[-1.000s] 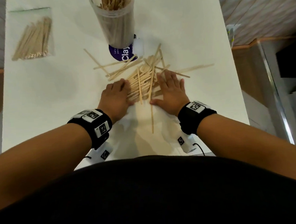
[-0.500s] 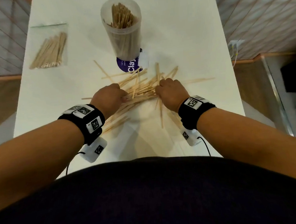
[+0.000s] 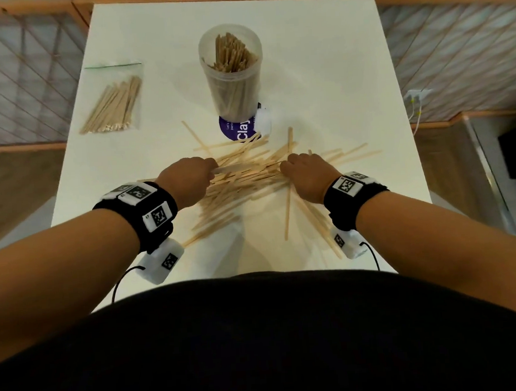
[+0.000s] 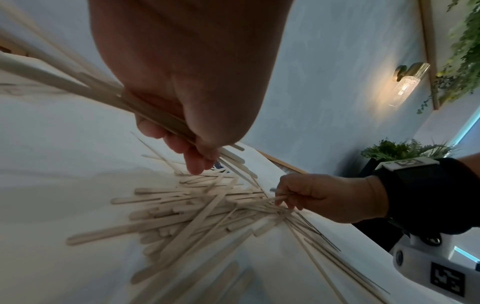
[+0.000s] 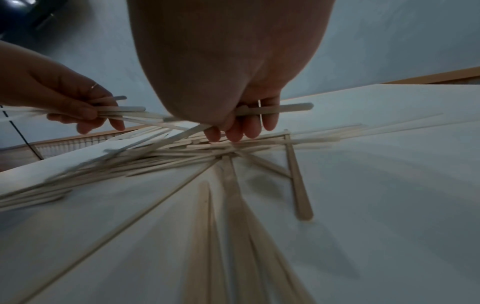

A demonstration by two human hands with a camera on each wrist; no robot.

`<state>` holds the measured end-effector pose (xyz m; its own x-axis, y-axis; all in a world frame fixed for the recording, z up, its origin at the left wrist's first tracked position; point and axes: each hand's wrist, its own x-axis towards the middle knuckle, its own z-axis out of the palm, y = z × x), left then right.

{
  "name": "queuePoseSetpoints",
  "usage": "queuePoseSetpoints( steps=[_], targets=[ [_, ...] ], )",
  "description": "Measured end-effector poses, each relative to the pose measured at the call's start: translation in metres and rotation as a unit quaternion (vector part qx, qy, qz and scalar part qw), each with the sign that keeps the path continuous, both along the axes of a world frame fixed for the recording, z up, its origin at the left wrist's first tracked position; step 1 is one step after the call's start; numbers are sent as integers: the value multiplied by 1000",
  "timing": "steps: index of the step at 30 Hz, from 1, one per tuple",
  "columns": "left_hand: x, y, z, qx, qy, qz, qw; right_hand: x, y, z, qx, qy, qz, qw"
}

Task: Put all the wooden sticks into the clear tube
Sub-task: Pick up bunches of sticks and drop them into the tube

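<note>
Both hands (image 3: 186,181) (image 3: 308,174) knuckles-up, fingers curled, gripping sticks (image 3: 249,171).

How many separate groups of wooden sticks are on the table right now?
3: one standing in the clear tube, one sealed in the plastic bag at the far left, and one loose pile between the hands. Sticks beneath the pile may be hidden.

White table (image 3: 318,70): loose sticks (image 3: 249,177), tube (image 3: 233,76), bagged sticks (image 3: 114,106).
</note>
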<state>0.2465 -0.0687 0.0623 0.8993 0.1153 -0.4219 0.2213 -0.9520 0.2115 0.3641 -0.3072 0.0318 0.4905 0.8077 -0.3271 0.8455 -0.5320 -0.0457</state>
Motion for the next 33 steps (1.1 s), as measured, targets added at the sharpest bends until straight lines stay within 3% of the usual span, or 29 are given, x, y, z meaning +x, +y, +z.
queuePoseSetpoints(
  steps=[6, 10, 12, 14, 18, 25, 28, 33],
  targets=[
    [-8, 16, 2, -64, 13, 57, 996, -2, 5, 3, -38, 48, -65, 996],
    [-10, 21, 13, -179, -20, 145, 973, -1, 1, 16, 30, 131, -155, 979],
    [-9, 23, 21, -238, -36, 180, 954, -3, 2, 28, 125, 192, -228, 946],
    [-4, 21, 31, -319, -63, 212, 922, -5, 10, 46, 231, 248, -287, 896],
    [14, 2, 64, -445, -126, 220, 859, -11, 45, 96, 371, 302, -336, 811],
    [41, -31, 123, -503, -160, 133, 839, -24, 84, 170, 545, 436, -332, 634],
    [43, -33, 138, -483, -159, 104, 855, -20, 84, 176, 573, 434, -325, 615],
    [35, -37, 138, -481, -136, 90, 861, -12, 87, 176, 570, 416, -334, 624]
  ],
)
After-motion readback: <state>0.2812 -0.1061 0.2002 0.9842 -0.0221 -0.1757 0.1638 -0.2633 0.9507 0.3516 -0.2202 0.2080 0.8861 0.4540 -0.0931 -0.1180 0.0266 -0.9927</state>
